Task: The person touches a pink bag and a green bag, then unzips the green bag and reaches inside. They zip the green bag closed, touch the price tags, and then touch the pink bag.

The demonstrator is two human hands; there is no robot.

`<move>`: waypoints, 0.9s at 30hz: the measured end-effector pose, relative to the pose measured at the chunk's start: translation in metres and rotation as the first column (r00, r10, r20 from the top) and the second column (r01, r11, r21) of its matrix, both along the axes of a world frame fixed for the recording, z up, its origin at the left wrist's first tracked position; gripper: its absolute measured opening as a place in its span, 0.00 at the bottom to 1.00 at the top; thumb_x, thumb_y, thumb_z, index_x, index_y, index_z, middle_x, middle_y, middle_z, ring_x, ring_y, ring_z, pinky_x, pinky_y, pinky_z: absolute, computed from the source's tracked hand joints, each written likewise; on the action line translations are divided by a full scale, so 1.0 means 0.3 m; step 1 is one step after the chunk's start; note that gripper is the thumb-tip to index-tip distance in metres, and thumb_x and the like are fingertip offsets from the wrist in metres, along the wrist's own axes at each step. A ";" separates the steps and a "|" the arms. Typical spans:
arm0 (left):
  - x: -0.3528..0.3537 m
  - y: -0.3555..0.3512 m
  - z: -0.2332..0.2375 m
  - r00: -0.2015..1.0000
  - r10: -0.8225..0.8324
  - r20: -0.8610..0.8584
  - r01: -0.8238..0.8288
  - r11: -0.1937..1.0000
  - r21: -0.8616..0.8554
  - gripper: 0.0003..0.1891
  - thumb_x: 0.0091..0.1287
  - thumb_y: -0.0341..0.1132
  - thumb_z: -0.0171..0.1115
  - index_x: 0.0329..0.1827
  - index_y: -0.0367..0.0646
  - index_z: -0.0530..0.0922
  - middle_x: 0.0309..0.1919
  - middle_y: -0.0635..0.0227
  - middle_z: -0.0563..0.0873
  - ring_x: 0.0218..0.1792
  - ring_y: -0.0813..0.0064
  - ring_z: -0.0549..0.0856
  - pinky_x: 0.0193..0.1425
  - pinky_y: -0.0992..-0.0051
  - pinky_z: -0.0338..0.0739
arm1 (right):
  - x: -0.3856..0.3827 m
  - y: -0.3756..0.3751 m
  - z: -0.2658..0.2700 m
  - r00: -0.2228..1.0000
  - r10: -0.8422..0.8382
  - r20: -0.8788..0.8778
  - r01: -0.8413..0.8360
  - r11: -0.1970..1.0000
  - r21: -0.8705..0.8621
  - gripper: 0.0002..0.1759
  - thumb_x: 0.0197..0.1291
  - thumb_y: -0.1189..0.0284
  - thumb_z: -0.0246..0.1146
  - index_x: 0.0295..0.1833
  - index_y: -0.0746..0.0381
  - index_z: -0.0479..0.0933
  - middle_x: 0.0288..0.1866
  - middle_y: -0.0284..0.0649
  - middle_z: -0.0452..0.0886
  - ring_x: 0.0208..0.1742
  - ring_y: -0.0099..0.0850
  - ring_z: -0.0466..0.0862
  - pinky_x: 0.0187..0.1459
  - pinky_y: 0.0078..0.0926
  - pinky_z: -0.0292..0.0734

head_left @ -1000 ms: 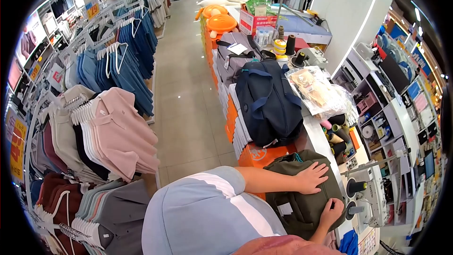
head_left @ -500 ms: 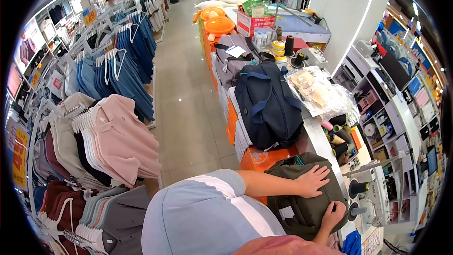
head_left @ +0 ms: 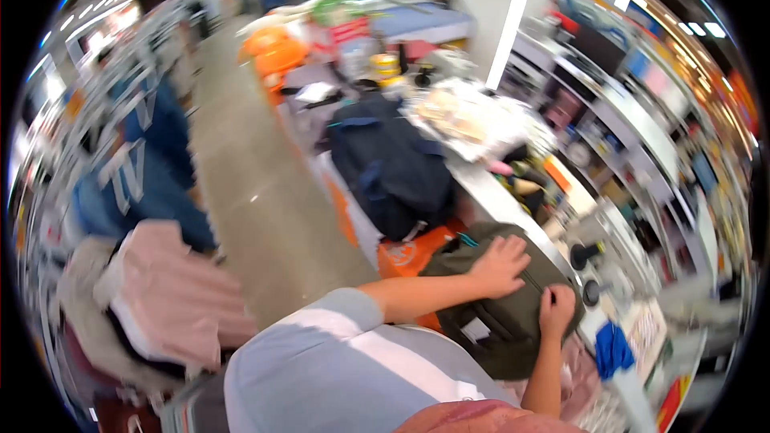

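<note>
An olive-green bag [head_left: 501,337] with a white tag [head_left: 476,329] lies at the lower middle, on the edge of the counter. My left hand [head_left: 501,266] rests flat on its upper part with fingers spread. Lower and to the right, my right hand [head_left: 557,309] touches the bag near its zipper, fingers curled together; whatever is between them is too small to make out. Just beyond sits a navy bag [head_left: 389,168], blurred, with blue handles.
Thread cones [head_left: 587,254] and a white sewing machine [head_left: 630,248] stand right of the bag. Blue cloth [head_left: 613,350] lies below them. Plastic-wrapped packages [head_left: 473,120] and orange plush items [head_left: 275,52] are farther back. Clothes racks with pink garments [head_left: 172,297] line the left.
The view has swung to the right and is blurred, so things appear farther left. My left hand still lies on the olive bag, and my right hand's fingers look more tightly curled.
</note>
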State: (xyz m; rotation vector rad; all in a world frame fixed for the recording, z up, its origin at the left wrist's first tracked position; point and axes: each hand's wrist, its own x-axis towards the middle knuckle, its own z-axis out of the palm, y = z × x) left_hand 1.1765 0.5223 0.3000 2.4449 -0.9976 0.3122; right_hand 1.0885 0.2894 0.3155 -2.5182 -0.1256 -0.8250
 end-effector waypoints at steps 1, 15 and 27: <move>0.003 -0.003 -0.002 1.000 -0.008 -0.007 0.008 1.000 -0.003 0.38 0.74 0.58 0.67 0.80 0.42 0.77 0.85 0.42 0.69 0.88 0.41 0.63 0.89 0.38 0.54 | -0.007 0.011 0.014 1.000 -0.021 0.002 0.021 0.999 0.031 0.03 0.65 0.77 0.72 0.40 0.64 0.84 0.43 0.47 0.87 0.49 0.49 0.86 0.55 0.45 0.81; 0.025 -0.010 -0.037 0.998 -0.027 0.049 0.026 0.999 0.032 0.37 0.77 0.57 0.67 0.83 0.45 0.76 0.86 0.44 0.68 0.88 0.44 0.64 0.90 0.40 0.55 | -0.019 0.014 0.029 0.997 -0.060 0.056 0.056 0.995 0.081 0.05 0.59 0.75 0.75 0.37 0.63 0.86 0.40 0.44 0.87 0.49 0.48 0.87 0.54 0.46 0.84; 0.027 -0.011 -0.034 0.998 -0.014 0.063 0.010 0.997 0.073 0.36 0.77 0.57 0.67 0.83 0.46 0.77 0.87 0.46 0.68 0.88 0.45 0.65 0.90 0.41 0.56 | -0.019 0.008 0.031 0.996 -0.053 0.069 0.048 0.995 0.082 0.06 0.59 0.74 0.76 0.36 0.62 0.85 0.38 0.42 0.86 0.48 0.47 0.86 0.53 0.45 0.83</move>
